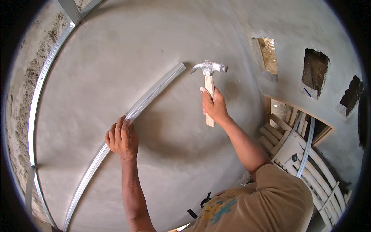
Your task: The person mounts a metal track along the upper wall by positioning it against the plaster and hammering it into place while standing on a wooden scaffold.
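Note:
My left hand (123,138) is closed around a long, thin metal channel strip (156,89), gripping it about midway along its visible length. The strip lies slantwise across the smooth grey plastered wall (92,69), its upper end free near the middle of the view. In my right hand (216,106) is a claw hammer (209,79) with a pale wooden handle. Its metal head points up, the claw toward the strip's upper end and the striking face to the right. A gap shows between hammer and strip.
Another metal channel (35,112) runs along the wall's left edge beside rough masonry. At right are rough openings (315,71) in plaster, a wood-framed opening (328,135) and a platform of pale poles (324,174) with a metal strip (307,147) across it.

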{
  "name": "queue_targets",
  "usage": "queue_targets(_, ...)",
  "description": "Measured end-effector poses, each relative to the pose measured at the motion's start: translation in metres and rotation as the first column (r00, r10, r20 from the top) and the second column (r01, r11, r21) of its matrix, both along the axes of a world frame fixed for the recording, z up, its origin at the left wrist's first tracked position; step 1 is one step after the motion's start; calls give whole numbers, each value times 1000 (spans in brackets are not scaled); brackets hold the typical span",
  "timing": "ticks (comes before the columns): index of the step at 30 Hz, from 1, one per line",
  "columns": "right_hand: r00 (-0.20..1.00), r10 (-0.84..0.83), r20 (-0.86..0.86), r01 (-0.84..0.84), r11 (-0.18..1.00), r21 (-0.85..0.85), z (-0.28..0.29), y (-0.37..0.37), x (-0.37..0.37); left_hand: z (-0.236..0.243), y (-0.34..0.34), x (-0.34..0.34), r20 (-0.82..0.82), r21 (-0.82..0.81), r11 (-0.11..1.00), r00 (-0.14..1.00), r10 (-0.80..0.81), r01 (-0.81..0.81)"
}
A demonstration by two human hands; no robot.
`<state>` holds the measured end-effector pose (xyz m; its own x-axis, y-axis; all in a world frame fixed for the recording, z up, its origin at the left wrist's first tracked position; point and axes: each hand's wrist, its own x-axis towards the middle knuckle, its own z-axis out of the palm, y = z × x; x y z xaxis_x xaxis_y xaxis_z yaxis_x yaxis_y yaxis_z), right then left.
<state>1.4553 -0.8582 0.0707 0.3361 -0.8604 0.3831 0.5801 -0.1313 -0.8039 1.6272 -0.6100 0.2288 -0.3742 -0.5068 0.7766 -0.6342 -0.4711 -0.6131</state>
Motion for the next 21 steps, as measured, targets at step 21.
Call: queue_targets(21, 953, -216, 213, 254, 952, -172, 9, -19, 46, 1, -7, 3, 81, -33, 993, 990, 119, -116)
